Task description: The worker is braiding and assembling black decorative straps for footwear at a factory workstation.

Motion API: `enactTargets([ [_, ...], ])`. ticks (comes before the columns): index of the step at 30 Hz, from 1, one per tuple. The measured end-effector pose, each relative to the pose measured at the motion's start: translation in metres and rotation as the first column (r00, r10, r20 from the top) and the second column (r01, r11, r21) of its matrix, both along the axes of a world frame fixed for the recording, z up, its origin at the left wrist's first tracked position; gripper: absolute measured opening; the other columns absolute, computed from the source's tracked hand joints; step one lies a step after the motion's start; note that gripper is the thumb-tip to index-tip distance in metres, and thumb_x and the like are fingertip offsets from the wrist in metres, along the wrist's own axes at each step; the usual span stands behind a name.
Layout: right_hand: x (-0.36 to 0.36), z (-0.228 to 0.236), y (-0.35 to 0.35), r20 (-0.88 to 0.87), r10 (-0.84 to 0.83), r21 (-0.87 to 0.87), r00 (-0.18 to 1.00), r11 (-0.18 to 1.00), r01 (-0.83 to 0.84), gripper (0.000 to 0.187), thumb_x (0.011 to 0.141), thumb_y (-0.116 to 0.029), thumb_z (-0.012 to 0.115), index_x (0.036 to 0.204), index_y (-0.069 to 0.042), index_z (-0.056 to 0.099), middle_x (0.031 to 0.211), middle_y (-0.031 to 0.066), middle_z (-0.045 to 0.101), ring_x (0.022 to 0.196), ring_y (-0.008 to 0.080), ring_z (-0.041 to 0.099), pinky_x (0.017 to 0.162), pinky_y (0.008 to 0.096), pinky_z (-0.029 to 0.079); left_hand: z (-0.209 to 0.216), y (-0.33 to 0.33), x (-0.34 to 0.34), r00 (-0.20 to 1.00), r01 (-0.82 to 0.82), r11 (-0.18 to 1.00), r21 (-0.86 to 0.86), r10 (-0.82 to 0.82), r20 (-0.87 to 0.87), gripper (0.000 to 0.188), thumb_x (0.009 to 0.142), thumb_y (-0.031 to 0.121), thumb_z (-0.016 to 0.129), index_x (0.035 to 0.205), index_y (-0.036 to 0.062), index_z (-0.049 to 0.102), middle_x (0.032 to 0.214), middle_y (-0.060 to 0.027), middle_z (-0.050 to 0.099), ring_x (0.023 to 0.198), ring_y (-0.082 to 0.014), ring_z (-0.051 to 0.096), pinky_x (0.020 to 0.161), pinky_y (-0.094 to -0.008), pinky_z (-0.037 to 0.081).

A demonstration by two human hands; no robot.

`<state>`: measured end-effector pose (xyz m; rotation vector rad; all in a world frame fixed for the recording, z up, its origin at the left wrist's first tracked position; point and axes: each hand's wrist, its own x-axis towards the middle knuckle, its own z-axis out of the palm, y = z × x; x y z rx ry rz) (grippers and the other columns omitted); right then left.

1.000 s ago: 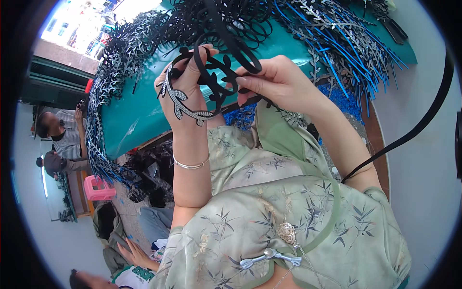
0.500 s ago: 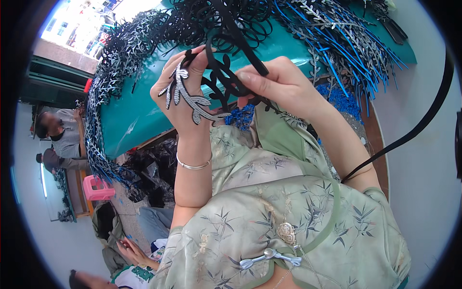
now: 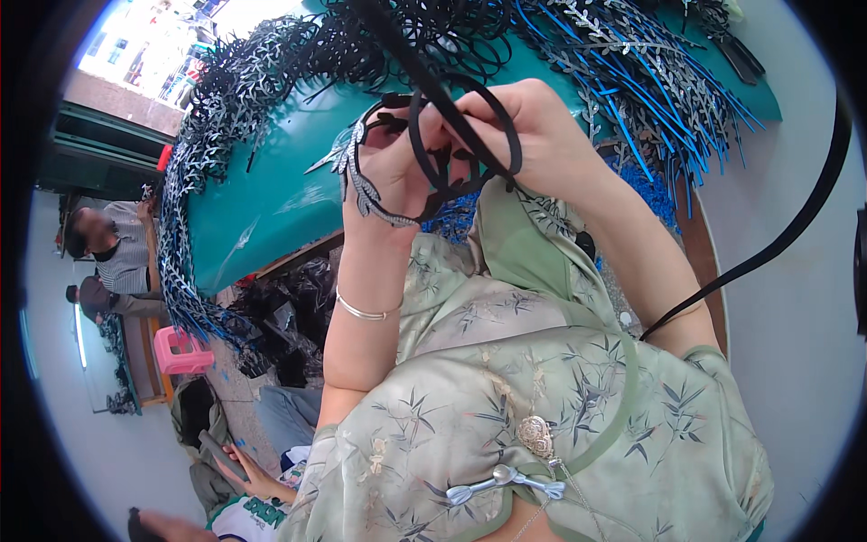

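Note:
A silver-and-black leaf-shaped trim (image 3: 361, 185) curves around my left hand (image 3: 393, 176), which is raised in front of my chest over the near edge of the table. Its fingers are bent inward and closed on the trim. Opposite it, the fingers of my right hand (image 3: 535, 135) pinch at a looped black band (image 3: 417, 135). Loops of this band lie between and over both hands, so the exact grip is partly hidden. A flat black strap (image 3: 397, 45) slants down from the top edge across the right fingers.
A green-covered table (image 3: 271, 217) carries piles of silver leaf strips (image 3: 203, 135), black coils (image 3: 452, 41) and blue cords (image 3: 650, 108). Scissors (image 3: 742, 59) lie far right. Black plastic bags (image 3: 298, 316) and a pink stool (image 3: 183, 350) stand left; other people sit there.
The leaf trim has turned and now wraps around my left hand. My hands have come closer together, and the black band has opened into wider loops. A person at lower left has shifted a phone.

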<state>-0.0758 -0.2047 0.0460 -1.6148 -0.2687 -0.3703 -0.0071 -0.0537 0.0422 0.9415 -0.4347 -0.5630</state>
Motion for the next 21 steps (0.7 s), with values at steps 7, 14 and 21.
enactTargets([
  [7, 0.007, -0.009, -0.007, -0.059, 0.164, 0.146, 0.985, 0.977, -0.154, 0.025, 0.093, -0.020, 0.060, 0.097, 0.003, 0.067, 0.083, 0.0021, 0.066, 0.079, 0.0061, 0.058, 0.072, 0.0248, 0.047, -0.012, 0.006, 0.018, 0.951, -0.228, 0.972, 0.050, 0.211, 0.227, 0.004, 0.086, 0.002, 0.067, 0.088, -0.0019, 0.068, 0.089, -0.0141, 0.069, 0.080, -0.0225, 0.067, 0.065, -0.0307, 0.055],
  [14, 0.014, -0.034, -0.013, -0.104, 0.284, 0.188, 0.953, 0.947, -0.262, 0.020, 0.095, -0.010, 0.054, 0.101, 0.004, 0.066, 0.083, 0.0054, 0.068, 0.079, 0.0082, 0.061, 0.074, 0.0247, 0.048, -0.011, 0.006, 0.022, 0.811, -0.520, 0.850, 0.083, 0.460, 0.361, 0.014, 0.085, 0.010, 0.072, 0.088, -0.0025, 0.068, 0.085, -0.0079, 0.069, 0.075, -0.0131, 0.063, 0.067, -0.0230, 0.049],
  [21, 0.011, -0.014, 0.003, -0.042, 0.071, -0.076, 0.997, 0.994, -0.074, 0.017, 0.093, -0.007, 0.054, 0.088, 0.005, 0.065, 0.070, 0.0063, 0.066, 0.061, 0.0091, 0.060, 0.057, 0.0266, 0.047, -0.009, 0.009, 0.031, 0.669, -0.661, 0.750, 0.028, 0.572, 0.475, 0.021, 0.078, 0.013, 0.077, 0.082, -0.0059, 0.070, 0.072, -0.0067, 0.067, 0.067, -0.0114, 0.058, 0.064, -0.0244, 0.043],
])
